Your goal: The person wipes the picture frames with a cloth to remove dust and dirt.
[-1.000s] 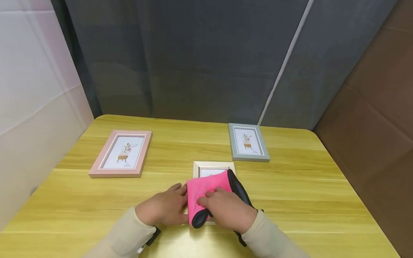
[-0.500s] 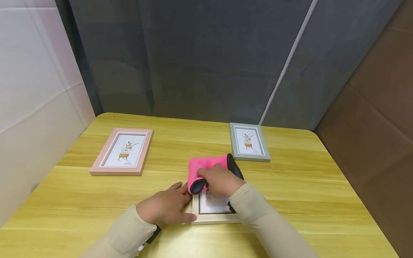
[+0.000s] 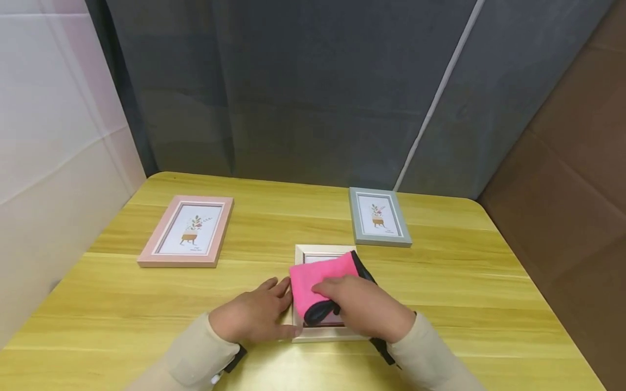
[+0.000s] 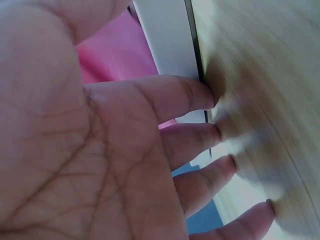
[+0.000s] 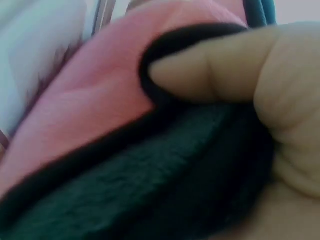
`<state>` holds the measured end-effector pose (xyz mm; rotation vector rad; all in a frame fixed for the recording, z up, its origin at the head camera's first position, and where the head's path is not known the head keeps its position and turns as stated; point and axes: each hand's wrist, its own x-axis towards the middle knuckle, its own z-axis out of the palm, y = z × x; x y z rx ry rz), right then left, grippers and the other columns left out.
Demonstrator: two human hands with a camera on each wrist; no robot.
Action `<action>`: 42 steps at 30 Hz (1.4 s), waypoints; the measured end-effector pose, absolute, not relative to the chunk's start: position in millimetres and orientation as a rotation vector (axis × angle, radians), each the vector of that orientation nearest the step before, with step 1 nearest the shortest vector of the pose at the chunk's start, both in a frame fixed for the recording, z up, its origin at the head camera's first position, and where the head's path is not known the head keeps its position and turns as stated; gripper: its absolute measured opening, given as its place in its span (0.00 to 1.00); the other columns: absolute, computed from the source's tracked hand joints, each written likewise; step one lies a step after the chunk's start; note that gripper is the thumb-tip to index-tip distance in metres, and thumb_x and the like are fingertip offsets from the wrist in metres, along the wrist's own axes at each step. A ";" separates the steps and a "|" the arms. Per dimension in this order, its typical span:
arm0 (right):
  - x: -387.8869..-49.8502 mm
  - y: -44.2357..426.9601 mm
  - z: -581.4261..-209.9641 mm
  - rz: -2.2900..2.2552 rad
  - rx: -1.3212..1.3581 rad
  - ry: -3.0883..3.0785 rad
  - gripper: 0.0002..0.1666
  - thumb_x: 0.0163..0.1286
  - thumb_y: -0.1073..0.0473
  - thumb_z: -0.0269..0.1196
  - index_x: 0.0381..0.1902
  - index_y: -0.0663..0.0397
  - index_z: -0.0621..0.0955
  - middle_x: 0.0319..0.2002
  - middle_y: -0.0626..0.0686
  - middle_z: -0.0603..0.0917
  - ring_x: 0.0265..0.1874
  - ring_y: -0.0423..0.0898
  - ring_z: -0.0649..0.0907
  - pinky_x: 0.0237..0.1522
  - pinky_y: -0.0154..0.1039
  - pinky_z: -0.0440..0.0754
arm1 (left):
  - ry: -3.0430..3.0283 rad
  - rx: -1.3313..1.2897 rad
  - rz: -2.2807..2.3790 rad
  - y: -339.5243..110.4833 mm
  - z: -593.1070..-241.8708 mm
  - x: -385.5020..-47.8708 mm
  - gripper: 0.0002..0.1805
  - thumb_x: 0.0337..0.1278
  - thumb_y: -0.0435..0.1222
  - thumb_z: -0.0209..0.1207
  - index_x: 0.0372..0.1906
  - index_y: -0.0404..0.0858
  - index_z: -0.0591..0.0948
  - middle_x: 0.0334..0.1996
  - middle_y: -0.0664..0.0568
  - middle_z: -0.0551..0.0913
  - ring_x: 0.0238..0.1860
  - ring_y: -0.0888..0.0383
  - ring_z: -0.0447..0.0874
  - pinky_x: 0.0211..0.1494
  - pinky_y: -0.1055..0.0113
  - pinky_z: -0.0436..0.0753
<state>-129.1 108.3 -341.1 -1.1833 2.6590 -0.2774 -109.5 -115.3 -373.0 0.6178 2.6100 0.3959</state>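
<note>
A cream picture frame (image 3: 332,333) lies flat near the table's front, partly covered by a folded pink cloth (image 3: 313,279) with dark edging. My right hand (image 3: 369,307) grips the cloth on top of the frame. In the right wrist view its thumb (image 5: 215,70) hooks into the cloth's dark-edged fold (image 5: 100,100). Beside the frame's left edge rests my left hand (image 3: 256,312), with its thumb at the lower left corner. The left wrist view has its loosely extended fingers (image 4: 175,95) against the frame's side (image 4: 172,45), tips near the wood.
Toward the back left lies a pink picture frame (image 3: 181,260), and a grey-blue one (image 3: 383,240) lies at the back right. Both hold a potted-plant print. Dark fabric (image 3: 303,98) hangs behind the wooden table (image 3: 464,293), with a white wall left and brown right.
My right hand moved the cloth up to the frame's far end, then back down toward me over the picture. My left hand stays at the frame's left edge.
</note>
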 end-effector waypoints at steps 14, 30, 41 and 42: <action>-111.4 94.8 -353.0 -0.022 -1.290 2.676 0.21 0.58 0.57 0.74 0.51 0.41 0.84 0.46 0.43 0.85 0.45 0.44 0.80 0.50 0.37 0.77 | 2.619 0.636 0.381 -114.7 -372.0 -111.1 0.45 0.56 0.61 0.62 0.69 0.34 0.72 0.73 0.38 0.63 0.73 0.34 0.55 0.65 0.41 0.69; -170.9 71.7 -357.3 -0.021 -0.875 2.703 0.31 0.72 0.61 0.61 0.72 0.45 0.72 0.68 0.54 0.74 0.69 0.55 0.69 0.69 0.49 0.65 | 2.605 0.623 0.397 -115.1 -368.9 -110.7 0.44 0.57 0.59 0.63 0.68 0.30 0.72 0.74 0.38 0.60 0.73 0.35 0.54 0.63 0.35 0.68; -114.1 106.4 -343.9 -0.153 -1.239 2.541 0.28 0.64 0.64 0.68 0.62 0.40 0.81 0.53 0.43 0.84 0.53 0.41 0.81 0.57 0.38 0.76 | 2.615 0.624 0.440 -114.4 -370.8 -110.1 0.42 0.57 0.58 0.63 0.68 0.34 0.73 0.73 0.38 0.62 0.73 0.34 0.56 0.66 0.42 0.68; -108.3 105.3 -343.9 -0.115 -1.248 2.547 0.28 0.64 0.62 0.68 0.62 0.39 0.81 0.55 0.43 0.83 0.55 0.44 0.80 0.57 0.40 0.76 | 2.618 0.615 0.437 -114.5 -370.6 -110.2 0.41 0.57 0.58 0.62 0.67 0.34 0.74 0.73 0.38 0.62 0.73 0.35 0.56 0.67 0.42 0.68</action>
